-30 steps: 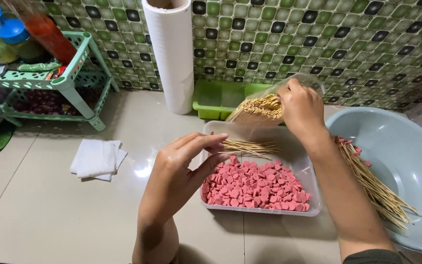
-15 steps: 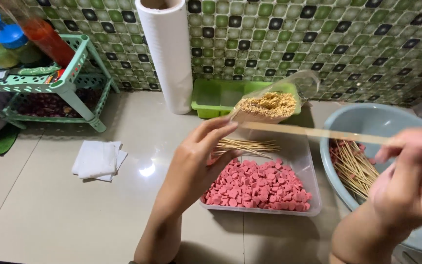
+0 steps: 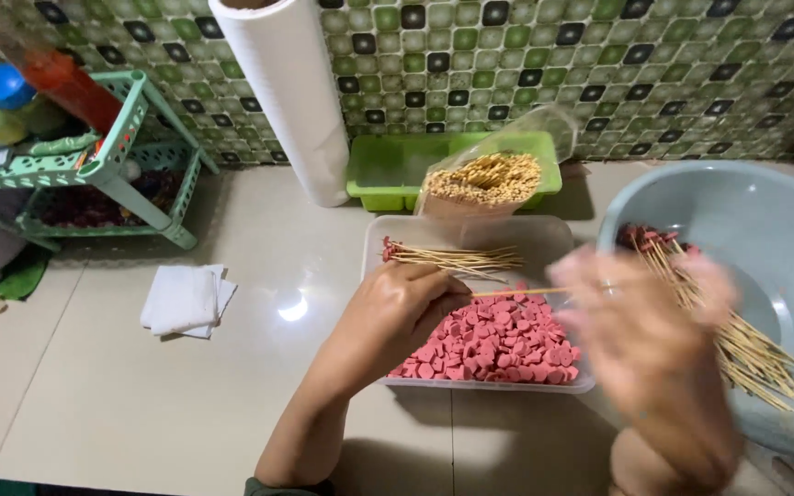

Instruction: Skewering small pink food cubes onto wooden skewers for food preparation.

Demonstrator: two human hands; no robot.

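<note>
Looking down from the head camera, we see our left hand (image 3: 395, 317) over the near-left corner of a clear tray (image 3: 562, 241) of pink sausage slices (image 3: 498, 342). Its fingers (image 3: 441, 298) are pinched around one end of a thin wooden skewer (image 3: 521, 292), which runs level toward our right hand (image 3: 650, 321). That hand is a motion blur to the right of the skewer's far end, and we cannot tell whether its fingers are closed or loose. Beyond the left fingers, a small bundle of skewers (image 3: 457, 259) lies in the tray. Farther back, a bag of skewers (image 3: 489, 179) leans on a green tub (image 3: 388, 170). Right of the blurred hand sits a grey-blue basin (image 3: 765, 216) holding loaded skewers (image 3: 737, 335). Far left of the left fingers, folded white cloths (image 3: 186, 300) rest on the bench (image 3: 140, 404).
</note>
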